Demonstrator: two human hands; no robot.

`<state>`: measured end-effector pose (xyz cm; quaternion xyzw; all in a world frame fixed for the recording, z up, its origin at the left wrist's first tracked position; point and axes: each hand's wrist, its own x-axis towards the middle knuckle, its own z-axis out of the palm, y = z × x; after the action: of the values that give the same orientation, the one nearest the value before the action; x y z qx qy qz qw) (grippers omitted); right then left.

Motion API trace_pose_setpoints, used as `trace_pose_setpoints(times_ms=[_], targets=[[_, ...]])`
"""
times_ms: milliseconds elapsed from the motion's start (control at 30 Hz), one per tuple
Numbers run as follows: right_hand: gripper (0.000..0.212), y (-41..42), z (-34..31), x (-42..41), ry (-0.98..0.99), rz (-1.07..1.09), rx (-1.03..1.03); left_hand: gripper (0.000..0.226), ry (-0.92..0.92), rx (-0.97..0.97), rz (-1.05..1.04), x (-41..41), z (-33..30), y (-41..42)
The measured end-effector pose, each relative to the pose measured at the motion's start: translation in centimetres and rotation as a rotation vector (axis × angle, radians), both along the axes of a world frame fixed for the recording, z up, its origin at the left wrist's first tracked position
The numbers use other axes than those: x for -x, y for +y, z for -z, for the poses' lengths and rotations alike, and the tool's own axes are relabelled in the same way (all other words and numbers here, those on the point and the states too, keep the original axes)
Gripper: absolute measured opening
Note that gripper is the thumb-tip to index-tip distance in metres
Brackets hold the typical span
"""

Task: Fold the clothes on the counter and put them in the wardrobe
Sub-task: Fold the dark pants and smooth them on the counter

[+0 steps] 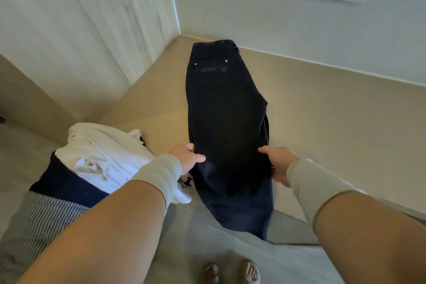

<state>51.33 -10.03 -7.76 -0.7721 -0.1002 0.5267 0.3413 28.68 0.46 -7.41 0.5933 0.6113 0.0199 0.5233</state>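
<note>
Both hands gripped the dark jeans (227,122) on the table (322,127), left hand (186,157) and right hand (277,161) pinching opposite edges.

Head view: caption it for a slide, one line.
Both hands, left and right, grip the edges of dark jeans lying lengthwise on the counter, legs hanging over its edge.

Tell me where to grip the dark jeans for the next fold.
Grip the dark jeans at both side edges near the knees, where the left hand and right hand already pinch. They lie lengthwise, legs hanging off the counter, so the hem end could fold toward the waistband.
</note>
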Motion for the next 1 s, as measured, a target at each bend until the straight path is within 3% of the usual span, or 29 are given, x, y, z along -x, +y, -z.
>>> trace_pose_setpoints(times_ms=[133,233,400,500,600,667,767,900,1000], targets=[[0.021,-0.9,-0.2,0.6,0.027,-0.045,0.058,0.023,0.086,-0.045,0.055,1.0,0.0,-0.6],[0.014,-1.2,-1.0,0.4,-0.016,0.030,0.003,0.031,0.107,-0.087,-0.022,1.4,-1.1,-0.6],[0.017,-0.4,-5.7,0.2,-0.037,0.215,-0.223,0.026,-0.066,-0.155,-0.190,0.9,-4.9,1.1],[0.004,0.4,-10.9,0.4,-0.079,0.230,-0.395,0.013,-0.268,-0.200,-0.361,0.4,-8.9,3.0],[0.009,1.5,-15.0,0.0,-0.134,0.228,-0.519,0.011,-0.483,-0.255,-0.430,-0.5,-13.9,3.3],[0.010,2.0,-18.3,-0.1,-0.169,0.216,-0.602,0.026,-0.638,-0.265,-0.364,-0.8,-17.7,3.0],[0.020,2.0,-23.7,0.2,-0.240,0.203,-0.736,0.039,-0.703,-0.331,-0.186,-0.6,-23.0,2.7],[0.020,1.8,-28.7,0.0,-0.343,0.239,-0.831,0.037,-0.633,-0.461,-0.038,-0.7,-28.5,2.7],[0.019,1.4,-32.9,-0.3,-0.374,0.310,-0.941,0.034,-0.734,-0.566,-0.081,-1.1,-32.4,2.3]])
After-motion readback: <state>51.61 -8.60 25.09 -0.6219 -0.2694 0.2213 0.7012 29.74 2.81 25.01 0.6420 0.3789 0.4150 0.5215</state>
